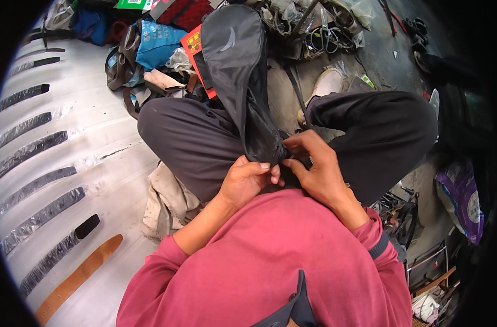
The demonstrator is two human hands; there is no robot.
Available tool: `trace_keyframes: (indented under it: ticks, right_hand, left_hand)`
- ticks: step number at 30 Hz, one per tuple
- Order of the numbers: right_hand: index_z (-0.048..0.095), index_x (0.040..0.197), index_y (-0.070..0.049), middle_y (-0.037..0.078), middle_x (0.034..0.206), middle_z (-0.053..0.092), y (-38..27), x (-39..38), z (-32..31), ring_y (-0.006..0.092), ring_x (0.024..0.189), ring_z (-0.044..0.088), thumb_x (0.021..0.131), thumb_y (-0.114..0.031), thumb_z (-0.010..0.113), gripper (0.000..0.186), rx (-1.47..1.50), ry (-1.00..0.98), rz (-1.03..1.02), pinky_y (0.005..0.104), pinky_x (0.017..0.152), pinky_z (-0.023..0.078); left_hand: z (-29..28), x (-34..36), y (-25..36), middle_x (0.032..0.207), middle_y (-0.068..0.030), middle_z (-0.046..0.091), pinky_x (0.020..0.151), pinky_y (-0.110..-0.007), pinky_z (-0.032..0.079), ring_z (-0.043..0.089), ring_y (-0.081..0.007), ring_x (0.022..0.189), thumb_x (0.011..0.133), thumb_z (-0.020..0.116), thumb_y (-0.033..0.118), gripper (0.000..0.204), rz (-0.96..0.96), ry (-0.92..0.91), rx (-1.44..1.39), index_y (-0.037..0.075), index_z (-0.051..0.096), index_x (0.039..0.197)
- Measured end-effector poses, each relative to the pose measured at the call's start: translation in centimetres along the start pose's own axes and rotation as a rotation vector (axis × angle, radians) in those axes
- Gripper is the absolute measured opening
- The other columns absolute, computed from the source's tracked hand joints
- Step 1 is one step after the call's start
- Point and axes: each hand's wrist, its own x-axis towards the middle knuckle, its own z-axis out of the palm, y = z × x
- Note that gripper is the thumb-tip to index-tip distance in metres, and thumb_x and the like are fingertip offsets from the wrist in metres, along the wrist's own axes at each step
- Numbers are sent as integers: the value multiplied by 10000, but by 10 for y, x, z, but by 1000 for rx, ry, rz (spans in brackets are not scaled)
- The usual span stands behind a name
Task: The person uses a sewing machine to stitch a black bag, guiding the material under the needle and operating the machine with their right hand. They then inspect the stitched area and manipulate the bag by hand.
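A long black fabric bag (235,71) with a pale curved mark lies across my lap, its wide end away from me and its narrow end between my hands. My left hand (248,177) is closed on the near edge of this end, thumb laid over the fabric. At the right side of the same end, my right hand (316,166) pinches the bag with bent fingers and thumb. Whatever small part lies between the fingertips is hidden. A black strap (296,90) runs from the bag past my right knee.
Several plastic-wrapped dark belts (36,147) and a brown belt (79,280) lie on the pale surface to the left. Beyond my knees are a blue bag (156,43) and scissors (323,38) among clutter. A purple package (461,201) stands at right, a beige cloth (169,201) beside my left thigh.
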Motion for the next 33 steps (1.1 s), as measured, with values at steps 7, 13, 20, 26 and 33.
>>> trace_keyframes:
  ticks: [7, 13, 20, 26, 33]
  right_hand:
    - [704, 1105, 70, 96, 970, 733, -3, 2, -7, 129, 864, 704, 979, -29, 643, 171, 362, -78, 382, 266, 767, 572]
    - [698, 1054, 67, 85, 929, 714, -2, 12, -6, 121, 797, 692, 1035, -166, 629, 244, 535, -169, 561, 269, 738, 588]
    - [694, 927, 1, 17, 803, 661, 1, 32, 2, 84, 665, 630, 980, -224, 729, 233, 424, -234, 610, 252, 627, 551]
    - [693, 922, -19, -4, 779, 647, 3, 34, 9, 74, 639, 612, 955, -176, 752, 171, 621, -177, 620, 239, 608, 540]
    - [677, 856, -37, 4, 747, 638, 14, 51, 7, 85, 626, 614, 957, -250, 746, 246, 559, -255, 649, 247, 583, 532]
  left_hand:
    - [6, 1, 0, 997, -97, 717, 839, -432, 594, 675, -194, 867, 976, 678, 160, 209, -41, 116, 19, 5, 699, 1115]
    - [15, 0, 1, 977, -67, 729, 736, -340, 599, 678, -152, 809, 944, 758, 199, 249, 25, 240, 266, 3, 715, 1091]
    - [10, 0, 3, 930, -50, 737, 717, -300, 582, 680, -134, 757, 946, 759, 186, 214, 85, 230, 507, 7, 725, 1056]
    - [4, 1, 0, 956, -51, 738, 728, -312, 587, 689, -137, 843, 945, 763, 179, 210, 101, 261, 303, 7, 717, 1057]
    - [-4, 3, 2, 976, -78, 728, 763, -344, 594, 696, -176, 842, 936, 768, 179, 244, 34, 257, 409, 17, 699, 1104]
